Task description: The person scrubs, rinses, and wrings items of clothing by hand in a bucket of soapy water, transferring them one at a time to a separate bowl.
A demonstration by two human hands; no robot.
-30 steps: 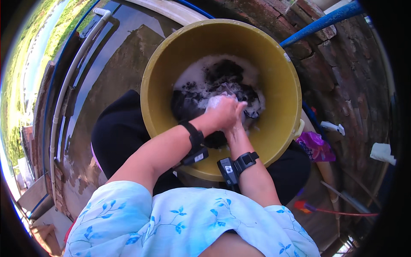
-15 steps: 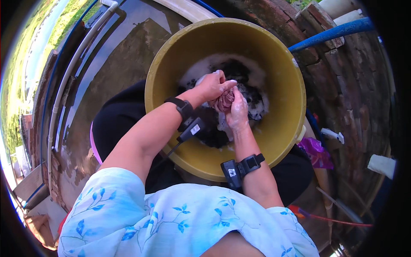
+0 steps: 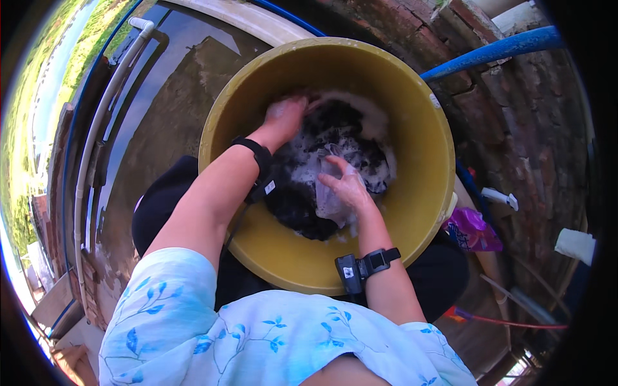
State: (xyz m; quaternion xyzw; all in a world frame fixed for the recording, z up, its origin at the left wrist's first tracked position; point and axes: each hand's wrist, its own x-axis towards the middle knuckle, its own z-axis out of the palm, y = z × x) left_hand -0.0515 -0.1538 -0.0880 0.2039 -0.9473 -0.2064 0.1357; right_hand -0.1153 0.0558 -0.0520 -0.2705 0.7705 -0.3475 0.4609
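Inside a large yellow tub, dark wet cloth lies in white suds. A thin pale lilac-grey cloth is spread over the dark pieces near the middle. My right hand is over this pale cloth, thumb and fingers apart and curved, the fingertips at its upper part. At the tub's left inner side is my left hand, wet and foamy. Its fingers point toward the suds and are blurred, so any hold is hidden. Both wrists carry black strapped devices.
A blue pipe runs to the tub's far right rim, beside a brick wall. A purple plastic packet lies right of the tub, near a white-handled object. Wet ground and a pale pipe are at left.
My hands have separated. The left moved up and left; the right moved slightly lower, opening over the pale cloth. The pinkish bunched cloth they held together is no longer visible between them.
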